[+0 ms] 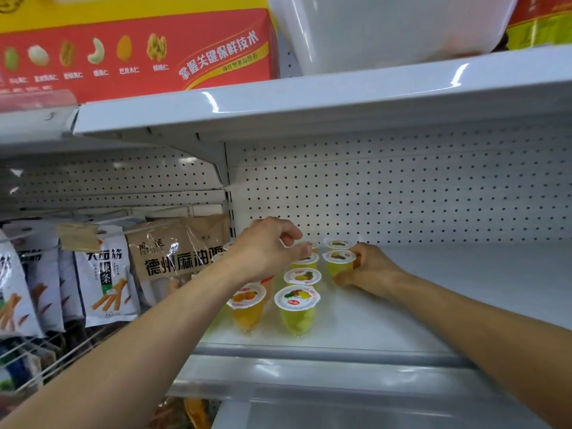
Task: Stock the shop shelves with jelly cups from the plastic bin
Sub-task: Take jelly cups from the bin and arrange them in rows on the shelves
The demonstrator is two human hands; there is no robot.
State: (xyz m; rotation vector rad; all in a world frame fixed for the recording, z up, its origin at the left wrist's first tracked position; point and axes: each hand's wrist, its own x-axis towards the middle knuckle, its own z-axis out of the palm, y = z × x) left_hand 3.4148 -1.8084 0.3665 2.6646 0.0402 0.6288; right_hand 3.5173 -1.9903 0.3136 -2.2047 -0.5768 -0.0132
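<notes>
**Shelf condition: jelly cups partly stocked, both hands at the rows**

Nearest the viewer, the white metal shelf (402, 323) carries an orange jelly cup (247, 308) and a yellow-green jelly cup (297, 308), both upright, below the left fingers. The left hand (266, 249) hovers over the middle row, fingers curled, pinching nothing I can make out. The right hand (368, 270) grips a yellow cup (340, 262) by its side. Beyond the fingertips stands the perforated back panel (402, 196). Left hang snack bags (106, 274). On the shelf above sit a red box (139, 54) and the white plastic bin (387, 29).
</notes>
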